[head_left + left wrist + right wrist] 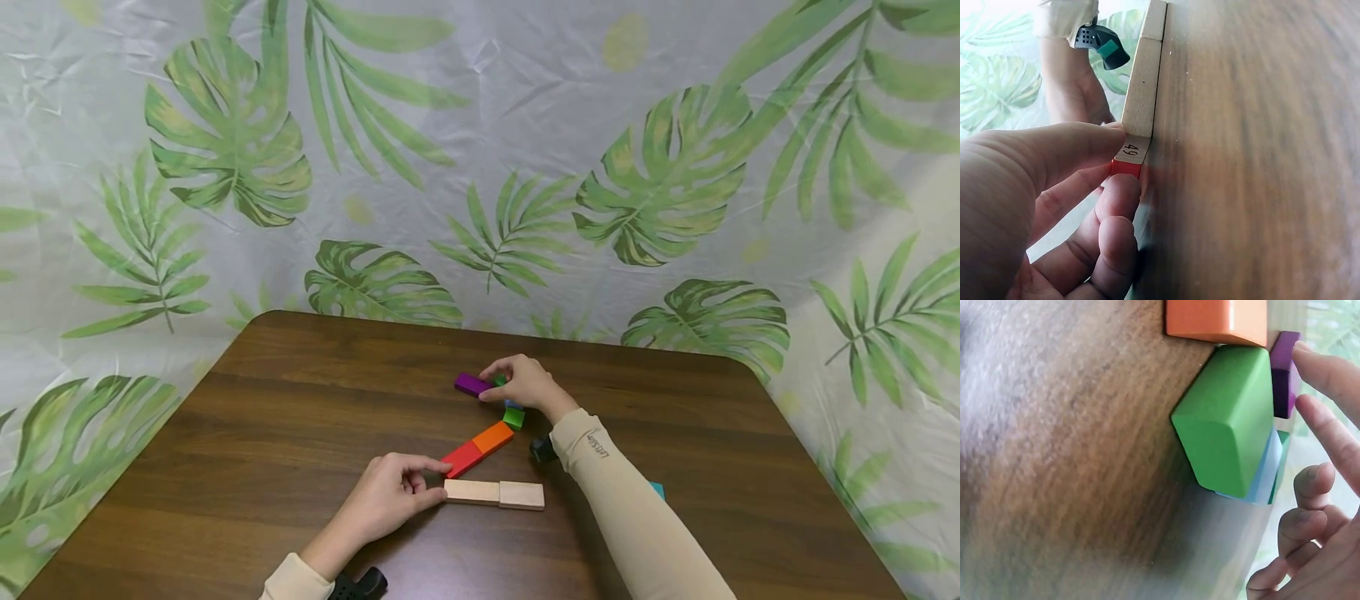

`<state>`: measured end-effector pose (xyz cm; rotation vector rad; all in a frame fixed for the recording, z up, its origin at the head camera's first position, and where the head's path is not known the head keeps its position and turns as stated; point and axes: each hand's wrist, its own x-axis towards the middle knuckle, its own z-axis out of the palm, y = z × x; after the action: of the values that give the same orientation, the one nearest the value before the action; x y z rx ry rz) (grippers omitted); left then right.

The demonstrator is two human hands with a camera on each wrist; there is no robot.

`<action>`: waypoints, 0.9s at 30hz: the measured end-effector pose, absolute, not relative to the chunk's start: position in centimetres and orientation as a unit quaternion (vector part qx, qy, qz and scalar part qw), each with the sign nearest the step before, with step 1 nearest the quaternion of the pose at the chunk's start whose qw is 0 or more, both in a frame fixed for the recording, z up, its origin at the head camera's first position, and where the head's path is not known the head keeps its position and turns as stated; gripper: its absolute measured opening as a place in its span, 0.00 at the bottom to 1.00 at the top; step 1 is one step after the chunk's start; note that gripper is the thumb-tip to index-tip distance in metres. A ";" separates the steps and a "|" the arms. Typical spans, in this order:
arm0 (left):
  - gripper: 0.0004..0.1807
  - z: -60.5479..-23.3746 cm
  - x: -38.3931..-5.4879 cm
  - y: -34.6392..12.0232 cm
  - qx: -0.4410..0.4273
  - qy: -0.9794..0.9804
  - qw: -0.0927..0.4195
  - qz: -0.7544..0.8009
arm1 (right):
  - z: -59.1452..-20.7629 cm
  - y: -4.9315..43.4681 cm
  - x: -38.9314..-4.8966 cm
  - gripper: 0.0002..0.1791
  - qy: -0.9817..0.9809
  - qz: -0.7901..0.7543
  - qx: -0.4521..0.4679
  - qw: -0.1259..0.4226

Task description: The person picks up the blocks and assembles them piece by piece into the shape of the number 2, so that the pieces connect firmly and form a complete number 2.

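Two plain wooden blocks (522, 496) lie end to end on the table. From their left end a red block (463, 458) and an orange block (493, 437) run off at a slant. My left hand (390, 496) spans that corner, thumb at the plain block's end, which bears printed digits (1130, 150), and index finger at the red block. Farther back, my right hand (522, 385) pinches a purple block (471, 385) by its right end between thumb and index finger. Below it stand a light green block (1225, 419), a light blue block (1263, 469) and a darker green block (1280, 465).
A cyan block (657, 490) peeks out from behind the right forearm. Dark wrist cameras (371, 582) sit on both wrists, the right one close to the green and orange blocks. Behind the brown table (337, 358) hangs a leaf-patterned cloth (510, 125).
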<state>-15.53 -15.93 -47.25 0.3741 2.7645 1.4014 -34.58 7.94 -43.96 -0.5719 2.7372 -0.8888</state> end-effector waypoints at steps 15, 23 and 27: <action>0.13 -47.3 -15.6 -16.0 0.117 0.886 0.012 0.448 | -44.3 7.1 -34.5 0.15 0.934 -0.287 -0.188 0.102; 0.13 -47.3 -15.6 -15.9 0.120 0.888 0.008 0.443 | -44.1 6.6 -34.4 0.17 0.942 -0.262 -0.183 0.101; 0.13 -47.3 -15.6 -16.0 0.115 0.888 0.009 0.446 | -43.9 6.1 -34.5 0.14 0.942 -0.258 -0.193 0.097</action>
<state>-15.60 -16.01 -47.30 0.3606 2.7739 1.3921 -34.54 6.12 -43.89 -0.5718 2.7890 -0.7645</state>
